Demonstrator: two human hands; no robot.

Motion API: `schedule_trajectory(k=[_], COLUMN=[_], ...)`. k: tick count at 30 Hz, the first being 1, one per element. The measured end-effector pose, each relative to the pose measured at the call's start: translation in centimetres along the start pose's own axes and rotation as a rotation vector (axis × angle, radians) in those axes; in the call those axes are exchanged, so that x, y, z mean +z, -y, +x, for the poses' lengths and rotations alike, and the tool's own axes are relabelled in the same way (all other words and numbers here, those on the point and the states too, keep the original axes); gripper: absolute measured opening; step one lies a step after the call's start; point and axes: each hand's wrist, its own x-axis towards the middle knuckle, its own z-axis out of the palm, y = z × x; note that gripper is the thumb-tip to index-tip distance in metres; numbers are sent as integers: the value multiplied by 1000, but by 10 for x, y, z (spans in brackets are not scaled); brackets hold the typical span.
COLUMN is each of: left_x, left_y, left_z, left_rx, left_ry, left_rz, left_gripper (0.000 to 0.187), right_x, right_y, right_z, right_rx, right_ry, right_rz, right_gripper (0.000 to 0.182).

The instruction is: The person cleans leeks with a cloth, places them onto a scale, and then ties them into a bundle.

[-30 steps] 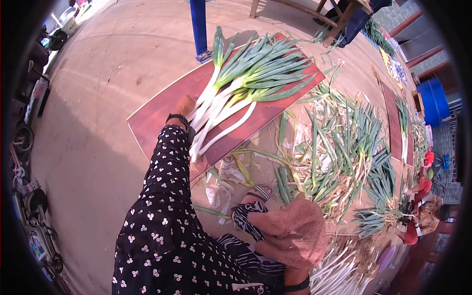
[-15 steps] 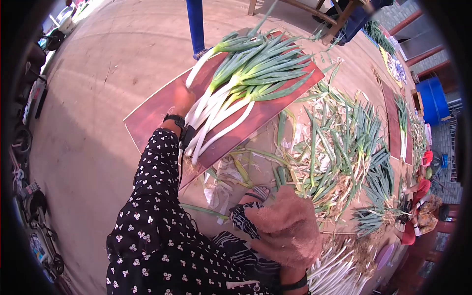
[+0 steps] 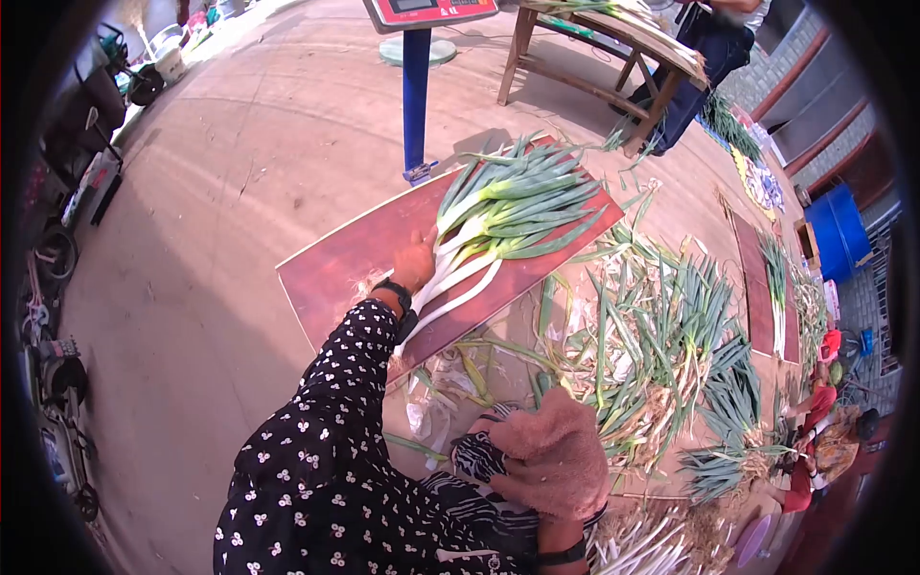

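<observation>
My left hand (image 3: 414, 264), with a dark band at the wrist, rests on the near-left edge of a bunch of green onions (image 3: 517, 216). Its index finger points along the white stalks and the other fingers curl round a green onion, whose pale roots (image 3: 369, 282) stick out beside the wrist. The bunch lies on a reddish-brown board (image 3: 335, 254), leaves away from me. At the bottom, a fuzzy pinkish-brown cloth (image 3: 556, 455) hides the fingers of my right hand; only the wrist with a black band (image 3: 563, 554) shows.
A blue-post scale (image 3: 415, 105) stands behind the board. Beyond it, a person (image 3: 704, 57) is at a wooden table (image 3: 522, 57). Peeled leaves and onions (image 3: 642, 335) cover the ground at right. White stalks (image 3: 647, 541) lie at bottom right. Another person (image 3: 834, 446) sits far right.
The green onion in my left hand has come in from the left against the bunch. My view has tilted up, bringing the scale's red head and more of the table into sight.
</observation>
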Motion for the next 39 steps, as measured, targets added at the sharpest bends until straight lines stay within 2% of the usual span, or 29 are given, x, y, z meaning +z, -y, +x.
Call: schedule_trajectory(k=[2,4,6,8,10,11,14,15,16,18,19,21,22,24,32,38,39], left_x=[-13,0,-8,-12,-14,-17,-26,-29,-28,-27,-27,-30,-31,-24,-31,-24,-23], left_y=[-4,13,20,26,27,30,25,23,22,19,15,6,4,6,0,-19,-25], left_z=[-20,-29,-43,-62,-77,-80,-81,-83,-88,-96,-103,-108,-109,-105,-102,-94,-93], left_rx=[-9,10,-71,-84,-11,67,204,190,188,190,186,125,93,62,-17,76,118], left_ry=[26,-37,90,126,58,19,15,2,40,116,81,54,37,31,29,-80,-106], left_rz=[46,17,-16,44,211,151,260,329,330,331,344,276,241,200,188,211,171], left_gripper=[58,60,64,66,63,54,45,41,45,53,47,50,52,56,52,41,37], right_x=[7,12,17,28,40,44,58,59,59,53,53,58,59,56,38,24,21], right_y=[-4,-11,-19,-26,-32,-36,-43,-44,-45,-45,-51,-65,-65,-61,-45,-31,-28], right_z=[-2,3,7,12,17,19,20,18,18,15,14,14,15,12,7,-7,-10], right_rx=[-36,-69,-86,-94,-79,-62,49,60,53,-30,-172,-303,-294,-331,-318,-245,-183], right_ry=[-9,-18,-11,2,12,16,9,27,40,122,80,39,41,-35,-50,-26,-26], right_rz=[50,116,201,285,364,404,503,501,485,392,300,297,389,467,550,605,660], right_gripper=[34,35,36,38,39,40,42,42,43,51,55,61,63,48,48,49,50])
